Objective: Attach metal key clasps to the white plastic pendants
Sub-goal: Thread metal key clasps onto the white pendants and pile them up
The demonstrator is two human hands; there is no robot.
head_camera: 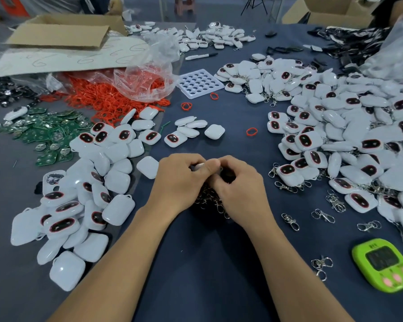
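My left hand (180, 181) and my right hand (239, 185) meet at the table's middle, fingers curled together around a white plastic pendant (199, 166) that is mostly hidden between them. Under and between the hands lies a dark heap of metal key clasps (208, 201). What the right fingertips pinch is hidden. A pile of white pendants without clasps (84, 194) lies to the left. A larger pile of pendants with clasps attached (335, 135) spreads to the right. Loose clasps (321, 214) lie scattered on the dark cloth at the right.
A green timer (385, 263) sits at the lower right. Green circuit boards (44, 135) and red rubber bands (107, 98) under a plastic bag lie at the left. A white tray with holes (199, 83), a marker (200, 56) and cardboard boxes (63, 31) are farther back.
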